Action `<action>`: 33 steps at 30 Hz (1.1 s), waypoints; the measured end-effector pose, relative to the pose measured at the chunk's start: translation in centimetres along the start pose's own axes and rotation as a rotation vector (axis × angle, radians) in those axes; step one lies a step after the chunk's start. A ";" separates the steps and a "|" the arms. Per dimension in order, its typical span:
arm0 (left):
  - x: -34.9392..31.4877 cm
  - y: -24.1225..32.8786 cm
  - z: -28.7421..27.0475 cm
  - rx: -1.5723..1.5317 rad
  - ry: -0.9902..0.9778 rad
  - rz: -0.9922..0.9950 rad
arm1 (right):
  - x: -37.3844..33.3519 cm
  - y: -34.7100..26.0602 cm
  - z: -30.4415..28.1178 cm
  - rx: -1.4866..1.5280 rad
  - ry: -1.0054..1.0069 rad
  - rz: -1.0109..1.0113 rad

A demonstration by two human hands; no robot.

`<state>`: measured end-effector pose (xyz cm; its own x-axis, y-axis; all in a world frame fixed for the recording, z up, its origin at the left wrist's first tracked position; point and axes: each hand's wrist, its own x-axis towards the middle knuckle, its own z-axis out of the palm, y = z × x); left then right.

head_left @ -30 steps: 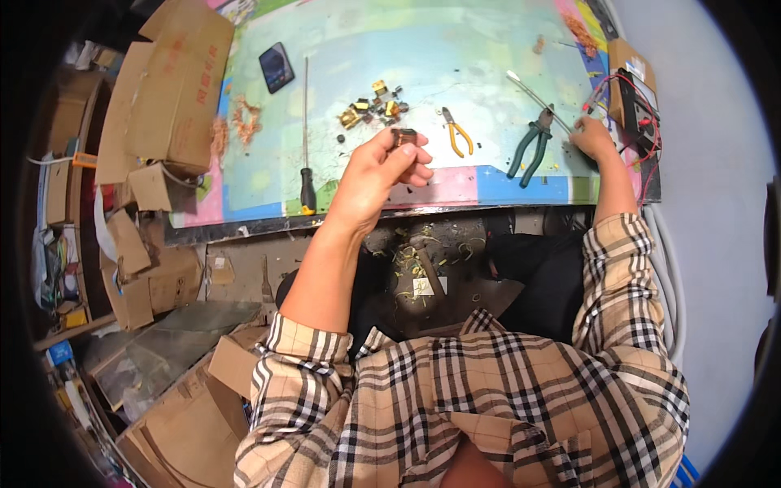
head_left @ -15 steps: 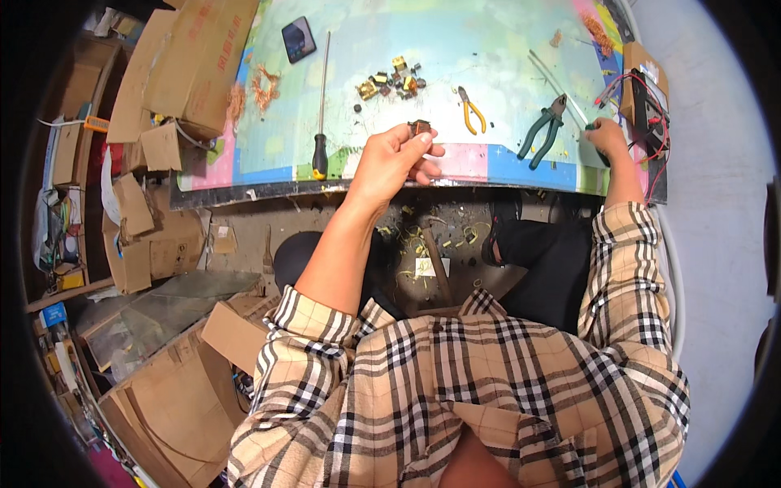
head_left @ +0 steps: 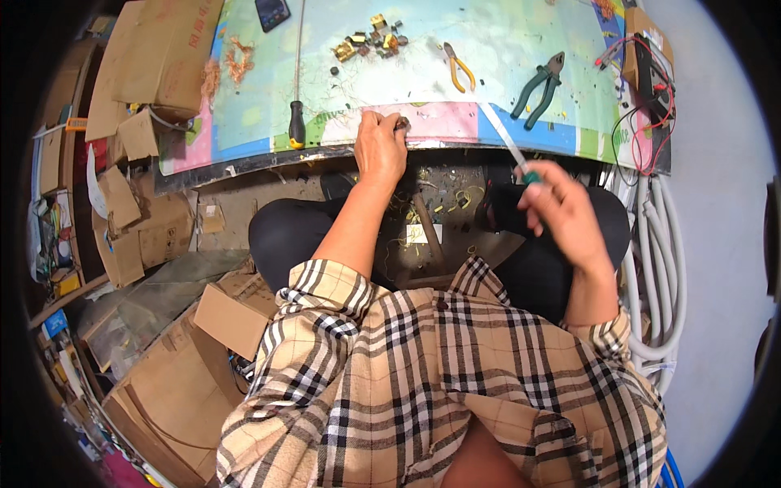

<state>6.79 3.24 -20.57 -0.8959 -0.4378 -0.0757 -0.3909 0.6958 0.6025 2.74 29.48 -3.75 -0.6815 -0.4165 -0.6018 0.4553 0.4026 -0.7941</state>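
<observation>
My left hand (head_left: 381, 150) is closed at the near edge of the table, pinching a small dark copper-wound coil (head_left: 402, 124), mostly hidden by the fingers. My right hand (head_left: 567, 215), slightly blurred, is held in front of the table edge above my thigh. It is closed around the green handle of a tool with a long flat silver blade (head_left: 506, 137), whose tip points up and left over the table; its exact kind is unclear. Beyond my left hand lies a pile of small yellow and black transformer parts (head_left: 370, 39).
On the table lie yellow-handled cutters (head_left: 458, 67), green-handled pliers (head_left: 538, 89), a long black-handled screwdriver (head_left: 297, 122), a phone (head_left: 272, 14) and copper wire scraps (head_left: 237, 61). A black meter with red leads (head_left: 653, 89) sits at right. Cardboard boxes (head_left: 167, 57) crowd the left.
My right hand has lifted the green-handled tool off the table's right side and brought it left and nearer. My left hand has turned knuckles-up and lowered the coil to the table edge.
</observation>
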 end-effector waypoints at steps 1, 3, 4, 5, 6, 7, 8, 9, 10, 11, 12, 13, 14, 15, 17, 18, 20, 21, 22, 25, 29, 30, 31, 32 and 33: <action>0.0 -0.3 0.0 -0.015 -0.015 -0.002 | -1.0 0.8 1.1 -0.040 0.008 0.029; 0.1 -0.6 0.0 -0.023 -0.028 -0.010 | -2.4 1.8 2.8 -0.140 0.037 0.038; 0.3 -0.6 0.0 -0.026 -0.025 0.000 | -3.0 2.4 3.3 -0.204 0.062 0.017; 0.4 -0.7 0.0 -0.028 -0.021 0.008 | -3.2 3.4 3.5 -0.283 0.070 -0.019; 0.4 -0.7 -0.1 -0.031 -0.016 0.016 | -3.2 4.1 3.7 -0.364 0.099 -0.122; 0.4 -0.6 -0.2 -0.041 -0.020 0.004 | -3.3 4.6 3.9 -0.448 0.124 -0.228; 0.3 -0.6 -0.3 -0.032 -0.020 0.008 | -3.3 4.7 4.0 -0.533 0.149 -0.334; 0.2 -0.6 -0.3 -0.022 -0.019 0.011 | -3.6 4.3 4.1 -0.524 0.120 -0.277; 0.2 -0.6 -0.5 -0.012 -0.015 0.014 | -3.7 3.7 4.1 -0.531 0.109 -0.245; 0.1 -0.5 -0.6 -0.006 -0.010 0.023 | -3.8 3.2 4.2 -0.538 0.098 -0.214; 0.1 -0.3 -0.8 0.000 -0.004 0.033 | -3.9 2.9 4.2 -0.545 0.087 -0.183; 0.0 -0.3 -0.9 0.006 0.003 0.041 | -3.9 2.7 4.1 -0.555 0.085 -0.183; 0.0 -0.2 -1.0 -0.011 0.018 0.044 | -3.9 2.6 4.1 -0.566 0.084 -0.184; -0.1 -0.1 -1.0 -0.028 0.032 0.048 | -3.9 2.6 4.2 -0.577 0.082 -0.185; -0.2 -0.1 -0.9 -0.035 0.065 0.085 | -3.9 2.7 4.2 -0.602 0.097 -0.202; -0.2 -0.1 -0.9 -0.025 0.083 0.120 | -3.9 2.7 4.2 -0.615 0.105 -0.210; -0.2 -0.2 -0.9 0.003 0.099 0.172 | -3.8 2.6 4.2 -0.613 0.103 -0.226; -0.1 -0.2 -0.9 0.023 0.096 0.191 | -3.8 2.6 4.2 -0.612 0.102 -0.234; -0.1 -0.2 -1.0 0.042 0.093 0.207 | -3.8 2.5 4.2 -0.613 0.099 -0.231; 0.0 -0.3 -0.8 0.045 0.101 0.221 | -3.6 2.2 4.3 -0.621 0.090 -0.229; 0.0 -0.3 -0.7 -0.023 0.113 0.217 | -3.5 2.1 4.0 -0.641 0.084 -0.252; 0.0 -0.2 -0.7 -0.026 0.110 0.214 | -3.5 2.0 3.9 -0.645 0.082 -0.259; 0.0 -0.1 -0.7 -0.031 0.106 0.212 | -3.5 1.8 3.8 -0.649 0.076 -0.259; 0.1 -0.1 -0.7 -0.036 0.107 0.216 | -3.4 1.5 3.7 -0.653 0.070 -0.259; 0.1 -0.2 -0.6 -0.040 0.109 0.220 | -3.4 1.3 3.6 -0.656 0.064 -0.258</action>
<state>6.86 2.70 -20.17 -0.9296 -0.3387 0.1455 -0.1785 0.7589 0.6263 7.71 28.50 -3.05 -0.7626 -0.5243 -0.3790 -0.1512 0.7141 -0.6836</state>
